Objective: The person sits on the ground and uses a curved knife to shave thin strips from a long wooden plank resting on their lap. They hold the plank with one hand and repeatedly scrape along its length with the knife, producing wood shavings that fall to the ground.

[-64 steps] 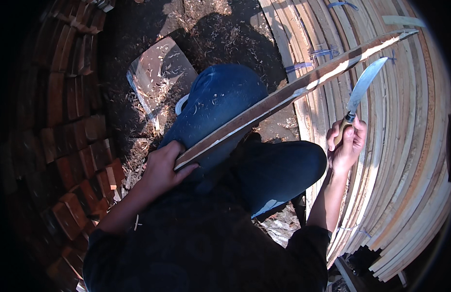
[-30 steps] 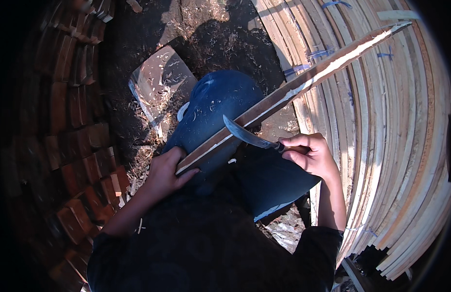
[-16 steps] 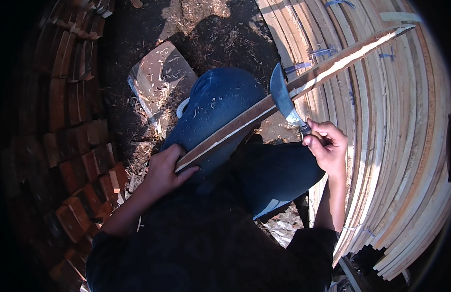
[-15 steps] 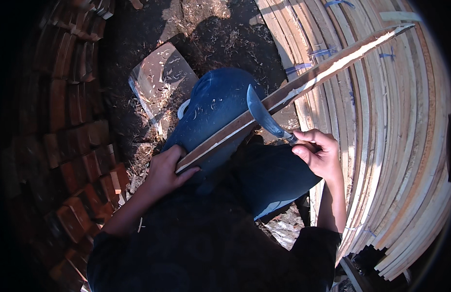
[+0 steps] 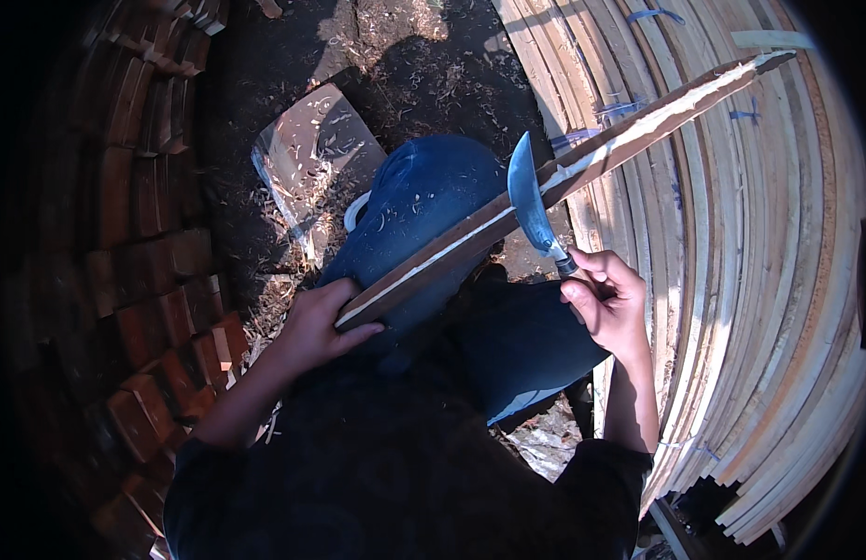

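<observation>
A long brown wooden strip [image 5: 442, 253] with a pale, freshly cut edge lies slantwise over my blue-trousered knee [image 5: 431, 177], its far end up at the right. Its near end is in my left hand [image 5: 323, 322], fingers wrapped around it. My right hand [image 5: 612, 297] grips the handle of a curved knife [image 5: 531, 201]. The broad blade stands across the strip just past the knee, its tip pointing up and away; whether it bites into the wood cannot be made out. My fingers hide most of the handle.
Bundles of long pale wooden strips [image 5: 722, 252], tied with blue bands [image 5: 624, 107], fill the right side. Stacked reddish-brown wood blocks [image 5: 143, 322] line the left. Ahead, a flat board [image 5: 321, 140] strewn with shavings lies on dark ground.
The knife has slid along the strip to the right, and its blade has turned more upright. The strip has rolled slightly. My left hand stays nearly in place.
</observation>
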`<state>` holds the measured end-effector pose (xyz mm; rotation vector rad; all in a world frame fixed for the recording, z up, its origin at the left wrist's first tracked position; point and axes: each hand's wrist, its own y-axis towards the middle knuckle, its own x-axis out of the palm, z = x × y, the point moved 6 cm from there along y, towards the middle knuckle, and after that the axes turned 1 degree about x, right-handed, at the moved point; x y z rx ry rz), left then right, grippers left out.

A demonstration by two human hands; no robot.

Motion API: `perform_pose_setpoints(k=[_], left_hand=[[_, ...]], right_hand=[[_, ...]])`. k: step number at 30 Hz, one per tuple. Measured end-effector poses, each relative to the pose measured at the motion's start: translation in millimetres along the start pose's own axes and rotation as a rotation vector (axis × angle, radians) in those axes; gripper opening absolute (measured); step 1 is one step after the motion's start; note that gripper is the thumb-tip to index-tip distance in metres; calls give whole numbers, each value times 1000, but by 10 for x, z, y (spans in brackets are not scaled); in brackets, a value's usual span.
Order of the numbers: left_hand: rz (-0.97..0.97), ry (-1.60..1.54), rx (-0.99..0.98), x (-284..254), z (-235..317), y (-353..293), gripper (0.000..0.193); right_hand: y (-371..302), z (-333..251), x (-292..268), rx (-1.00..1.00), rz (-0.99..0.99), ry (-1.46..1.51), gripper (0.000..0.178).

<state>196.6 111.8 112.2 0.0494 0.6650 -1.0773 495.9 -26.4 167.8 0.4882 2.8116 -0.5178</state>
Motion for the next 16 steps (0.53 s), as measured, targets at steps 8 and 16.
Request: perform_pose_setpoints(k=[8, 16], left_hand=[[-14, 7, -9, -8, -43, -1, 38], [26, 44, 43, -62, -5, 43, 37]], right_hand=[[-31, 40, -46, -105, 35, 93, 31], [-49, 182, -5, -148, -83, 43, 38]])
